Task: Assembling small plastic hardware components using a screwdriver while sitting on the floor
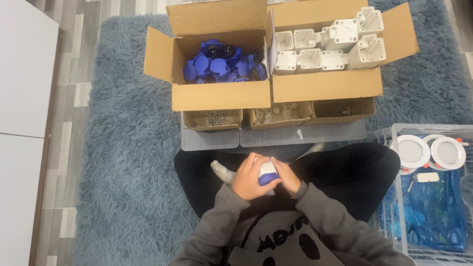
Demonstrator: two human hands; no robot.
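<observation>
Item: white housing (267,170) with a blue cap (266,179), which I am holding in my lap between both hands. I am seeing the left hand (251,178) wrapping around it from the left, fingers clasping its side, and the right hand (286,178) closing on it from the right, fingertips pressing at the blue part. The two pieces are touching; whether they are fully seated I cannot tell, since my fingers are covering the joint.

Progress, as I am judging it: one unit is sitting mid-assembly, and plenty of stock is waiting.

Ahead of the left hand: a box (221,96) holding loose blue caps (219,64). Ahead of the right hand: a second box (327,86) holding rows of white housings (325,47). Between hands and boxes: three small trays, one of screws (216,118), one of pale small parts (278,114), one nearly bare (345,111).

Well to the right of the right hand: a wire basket (394,197) holding round white lamps (431,150) and blue plastic bags (433,212).

Beneath all: a grey-blue rug (128,162).
</observation>
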